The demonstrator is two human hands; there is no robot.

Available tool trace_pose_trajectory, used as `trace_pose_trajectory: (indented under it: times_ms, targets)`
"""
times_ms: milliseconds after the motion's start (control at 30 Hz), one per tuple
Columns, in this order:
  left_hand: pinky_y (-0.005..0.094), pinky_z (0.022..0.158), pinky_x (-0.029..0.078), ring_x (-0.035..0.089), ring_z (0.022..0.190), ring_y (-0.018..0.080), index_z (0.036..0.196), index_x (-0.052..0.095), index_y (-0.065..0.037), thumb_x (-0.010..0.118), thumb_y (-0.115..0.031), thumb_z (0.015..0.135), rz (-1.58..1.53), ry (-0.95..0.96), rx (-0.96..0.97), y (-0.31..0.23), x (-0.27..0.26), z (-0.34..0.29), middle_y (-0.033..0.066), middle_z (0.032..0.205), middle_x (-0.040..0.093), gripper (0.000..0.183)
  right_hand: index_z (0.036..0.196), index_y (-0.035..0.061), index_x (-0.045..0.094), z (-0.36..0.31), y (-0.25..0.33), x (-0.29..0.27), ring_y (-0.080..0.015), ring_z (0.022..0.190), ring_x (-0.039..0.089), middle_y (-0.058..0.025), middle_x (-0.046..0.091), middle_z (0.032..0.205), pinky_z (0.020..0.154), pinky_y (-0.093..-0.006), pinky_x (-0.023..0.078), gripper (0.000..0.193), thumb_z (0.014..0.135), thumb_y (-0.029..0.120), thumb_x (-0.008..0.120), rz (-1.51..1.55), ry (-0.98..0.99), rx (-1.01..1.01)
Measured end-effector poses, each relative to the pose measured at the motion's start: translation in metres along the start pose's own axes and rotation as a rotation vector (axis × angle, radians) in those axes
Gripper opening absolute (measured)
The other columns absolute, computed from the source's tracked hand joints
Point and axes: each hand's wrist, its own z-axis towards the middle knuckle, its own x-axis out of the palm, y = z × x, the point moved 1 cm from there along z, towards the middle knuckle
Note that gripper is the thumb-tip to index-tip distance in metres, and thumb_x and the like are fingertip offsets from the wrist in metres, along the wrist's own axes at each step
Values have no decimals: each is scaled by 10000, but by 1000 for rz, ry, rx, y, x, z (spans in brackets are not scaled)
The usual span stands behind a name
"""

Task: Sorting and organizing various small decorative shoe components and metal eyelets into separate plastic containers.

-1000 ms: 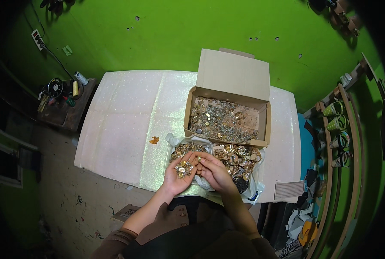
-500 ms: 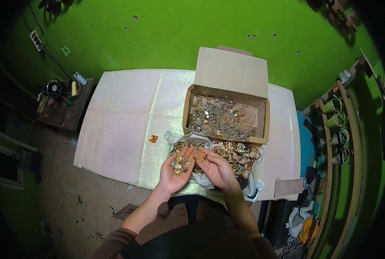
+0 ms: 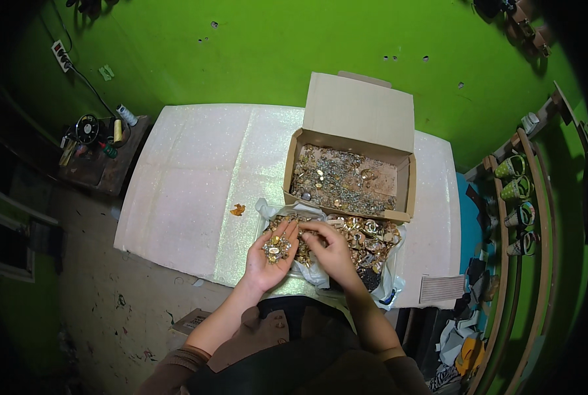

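Observation:
My left hand is palm up with its fingers together, cupping a small heap of gold and silver metal ornaments. Close beside its fingertips, my right hand is turned palm down, thumb and fingers pinched together; whatever lies between them is too small to make out. Both hands are above a plastic-lined tray of mixed metal pieces. Gold-coloured buckle-like fittings fill its right part, with a dark patch of tiny pieces near the front. White plastic sheeting shows between my hands.
Behind the tray stands an open cardboard box with many small shiny pieces inside. A torn orange-brown scrap lies on the glittery white table. A grey ribbed sheet is at the right edge, by a wooden rack holding sandals.
My right hand has turned from palm up and open to palm down with fingers pinched. The left hand still cups its heap. The whole view has shifted slightly.

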Motion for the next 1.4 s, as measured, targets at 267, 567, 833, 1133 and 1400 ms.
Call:
trace_pose_trajectory:
  times_ms: [267,567,833,1133,1400]
  targets:
    - [354,1088,273,308,1339,212,1363,360,-26,308,-205,961,141,6,26,7,8,5,119,1420,371,444,932,70,653,-16,4,11,-271,883,552,-75,571,925,755,-348,462,190,754,136,665,-730,134,-436]
    - [384,1050,344,309,1342,204,1368,369,-60,311,-202,961,-57,212,-124,-1,-2,6,98,1421,376,434,993,-8,607,-14,-6,4,-153,804,612,-72,591,965,708,-267,500,172,849,87,616,-22,156,168]
    - [367,1035,372,361,1312,208,1349,390,-59,346,-186,950,2,-1,-35,-1,5,8,98,1412,392,421,1086,-21,598,-13,-53,1,-106,820,607,-33,623,902,739,-213,483,213,891,56,565,459,7,323]
    - [343,1037,365,383,1292,214,1343,393,-31,311,-199,960,30,92,-43,-3,-12,10,115,1395,407,426,1008,28,641,-7,-7,15,-200,860,621,-109,633,978,753,-292,491,182,836,48,587,-301,-164,-243]
    - [373,1095,273,340,1312,239,1370,340,-17,317,-214,957,159,13,-7,8,5,7,120,1411,380,458,962,81,643,-11,0,30,-250,898,554,-77,584,926,780,-343,459,202,762,111,637,-779,80,-507]
